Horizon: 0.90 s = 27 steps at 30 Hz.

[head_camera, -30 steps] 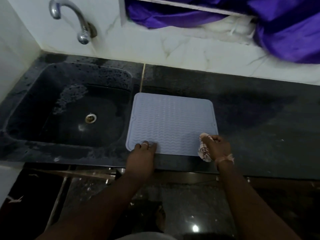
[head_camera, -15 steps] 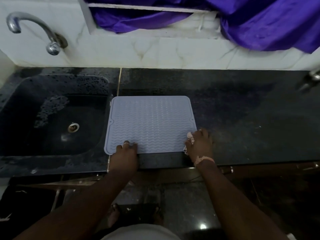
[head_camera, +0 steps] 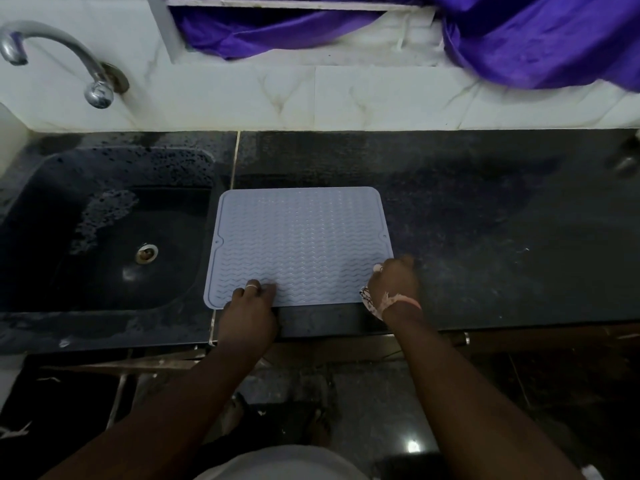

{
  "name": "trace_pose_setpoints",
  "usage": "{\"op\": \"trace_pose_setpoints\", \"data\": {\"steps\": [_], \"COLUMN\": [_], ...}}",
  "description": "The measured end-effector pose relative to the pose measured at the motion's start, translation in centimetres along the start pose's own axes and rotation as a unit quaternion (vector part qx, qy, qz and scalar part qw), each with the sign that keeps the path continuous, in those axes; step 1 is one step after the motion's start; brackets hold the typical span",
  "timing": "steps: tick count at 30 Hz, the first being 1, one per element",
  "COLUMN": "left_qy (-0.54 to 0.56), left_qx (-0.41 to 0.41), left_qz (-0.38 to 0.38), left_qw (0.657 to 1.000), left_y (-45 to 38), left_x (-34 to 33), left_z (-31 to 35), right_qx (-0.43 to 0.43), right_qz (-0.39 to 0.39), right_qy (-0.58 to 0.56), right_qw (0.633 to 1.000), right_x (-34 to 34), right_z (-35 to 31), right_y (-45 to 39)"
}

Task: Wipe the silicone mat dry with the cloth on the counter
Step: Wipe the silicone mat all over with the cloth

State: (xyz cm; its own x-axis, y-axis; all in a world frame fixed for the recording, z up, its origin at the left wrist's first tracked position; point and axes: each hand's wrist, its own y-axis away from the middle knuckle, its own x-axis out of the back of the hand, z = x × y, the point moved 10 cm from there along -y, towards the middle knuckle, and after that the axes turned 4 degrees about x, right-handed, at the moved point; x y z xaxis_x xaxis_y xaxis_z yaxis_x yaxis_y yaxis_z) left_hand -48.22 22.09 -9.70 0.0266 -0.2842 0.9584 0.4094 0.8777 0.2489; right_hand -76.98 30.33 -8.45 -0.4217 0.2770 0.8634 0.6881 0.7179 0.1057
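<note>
Pinning the mat point(head_camera: 298, 244) at its near edge, left hand point(head_camera: 251, 303) flat-fingered; right hand point(head_camera: 393, 280) clutches cloth point(head_camera: 369, 301) at near-right corner, unwiped mat lying leftward and away.

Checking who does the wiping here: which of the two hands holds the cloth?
The right hand, at the mat's near right corner, grips the cloth; the left hand only presses the mat.

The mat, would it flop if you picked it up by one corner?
Probably yes. The silicone mat looks thin and lies flat on the counter, so it would likely droop. It may slide too: the left hand presses its near edge while the right hand wipes with the cloth.
</note>
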Motion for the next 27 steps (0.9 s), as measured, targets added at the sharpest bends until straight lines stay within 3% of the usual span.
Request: {"op": "trace_pose_setpoints", "data": {"steps": [18, 27], "left_qy": [0.018, 0.155], "left_qx": [-0.049, -0.048], "left_qz": [0.022, 0.046], "left_qw": [0.998, 0.986], "left_y": [-0.9, -1.7], "left_x": [0.2, 1.3], "left_z": [-1.5, -3.4], "right_qx": [0.138, 0.175], "right_qz": [-0.051, -0.066], "right_qy": [0.095, 0.124], "right_qw": [0.985, 0.974], "right_x": [-4.5, -7.2], "right_z": [-7.9, -12.3], "right_y": [2.0, 3.6]}}
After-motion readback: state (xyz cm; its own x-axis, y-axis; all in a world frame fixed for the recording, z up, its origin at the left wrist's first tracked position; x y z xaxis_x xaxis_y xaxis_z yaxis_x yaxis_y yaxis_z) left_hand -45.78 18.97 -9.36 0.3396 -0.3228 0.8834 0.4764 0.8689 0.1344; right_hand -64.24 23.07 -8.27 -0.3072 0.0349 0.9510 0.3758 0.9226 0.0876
